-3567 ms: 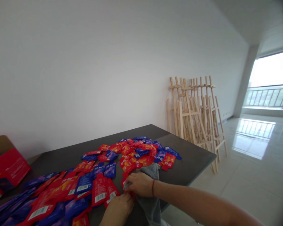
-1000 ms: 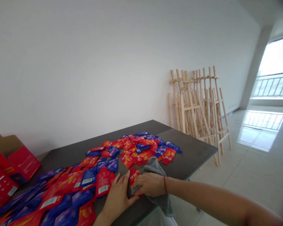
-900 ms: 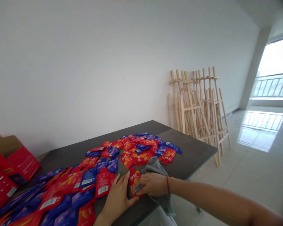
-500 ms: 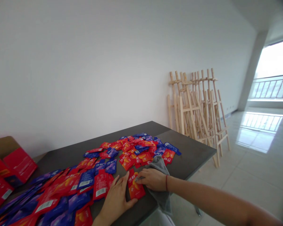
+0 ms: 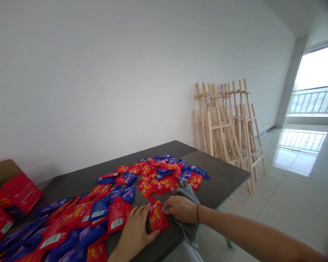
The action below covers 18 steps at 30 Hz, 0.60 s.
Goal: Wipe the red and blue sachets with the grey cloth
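A red pouch with an orange fruit print lies flat on the dark table near its front edge. My left hand rests along the pouch's left side, fingers stretched out, with the thumb at its lower edge. Just right of the pouch, my right hand is closed on a grey cloth, whose folds spread behind the hand and hang over the table edge. Part of the cloth under the fingers is hidden. Beyond both hands lies a heap of red and blue pouches.
More red and blue pouches cover the left of the dark table. Open red cardboard boxes stand at the far left. Wooden easels lean against the white wall beyond the table's right end.
My right hand has slid slightly to the right with the cloth, uncovering more of the red pouch's right side. My left hand stays almost in place.
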Available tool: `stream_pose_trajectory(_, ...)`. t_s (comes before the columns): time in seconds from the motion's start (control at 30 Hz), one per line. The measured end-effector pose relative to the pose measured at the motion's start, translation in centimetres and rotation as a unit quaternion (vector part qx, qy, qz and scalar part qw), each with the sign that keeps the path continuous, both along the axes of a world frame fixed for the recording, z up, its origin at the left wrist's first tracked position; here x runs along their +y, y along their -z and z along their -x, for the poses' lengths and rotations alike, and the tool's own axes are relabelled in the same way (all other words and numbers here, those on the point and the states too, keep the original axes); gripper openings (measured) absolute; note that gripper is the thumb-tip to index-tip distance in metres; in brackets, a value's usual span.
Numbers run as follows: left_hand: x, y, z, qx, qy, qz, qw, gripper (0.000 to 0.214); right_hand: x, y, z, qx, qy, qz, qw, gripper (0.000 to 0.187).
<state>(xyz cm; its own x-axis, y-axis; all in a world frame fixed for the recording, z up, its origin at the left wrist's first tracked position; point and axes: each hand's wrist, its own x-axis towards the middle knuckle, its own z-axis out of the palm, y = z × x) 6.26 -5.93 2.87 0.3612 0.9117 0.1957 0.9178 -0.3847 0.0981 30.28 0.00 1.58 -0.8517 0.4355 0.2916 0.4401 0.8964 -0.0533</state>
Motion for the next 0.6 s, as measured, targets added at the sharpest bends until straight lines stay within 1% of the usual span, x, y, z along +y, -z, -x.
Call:
stream_pose_trajectory(0.07, -0.3, -0.7, -1.1, 0.015, -0.017, 0.018, 1.000, 0.078, -0.1, 0.0, -0.6, 0.021, -0.018, 0.028, 0.999, 0.034)
stream_pose_trajectory(0.13, -0.5, -1.3, -2.5, 0.030, -0.029, 0.020, 0.999, 0.079, -0.2, 0.0, -0.6, 0.046, -0.012, 0.047, 0.998, 0.034)
stream_pose_trajectory(0.23, -0.7, -1.8, -4.3, 0.039, -0.038, -0.007, 0.998, 0.071, -0.4, 0.2, -0.1, 0.071, 0.050, 0.053, 0.995, 0.036)
stream_pose_trajectory(0.3, -0.7, -1.7, -5.0, 0.044, -0.045, -0.022, 0.998, 0.065, -0.5, 0.3, 0.6, 0.071, 0.098, 0.049, 0.991, 0.035)
stream_pose_trajectory(0.37, -0.8, -1.3, -5.3, 0.039, -0.051, -0.030, 0.997, 0.063, -0.4, 0.4, 1.4, 0.062, 0.133, 0.046, 0.988, 0.032)
stream_pose_trajectory(0.47, -0.9, -0.8, -5.3, -0.011, -0.047, -0.043, 0.998, 0.069, 0.0, 0.3, 2.5, 0.056, 0.169, 0.057, 0.982, 0.027)
stream_pose_trajectory(0.53, -0.8, -0.6, -5.3, -0.062, -0.042, -0.039, 0.996, 0.072, 0.1, 0.0, 3.0, 0.062, 0.169, 0.070, 0.981, 0.026)
stream_pose_trajectory(0.6, -0.4, -0.5, -5.0, -0.120, -0.041, -0.018, 0.992, 0.069, -0.1, -0.5, 3.6, 0.078, 0.157, 0.075, 0.982, 0.027)
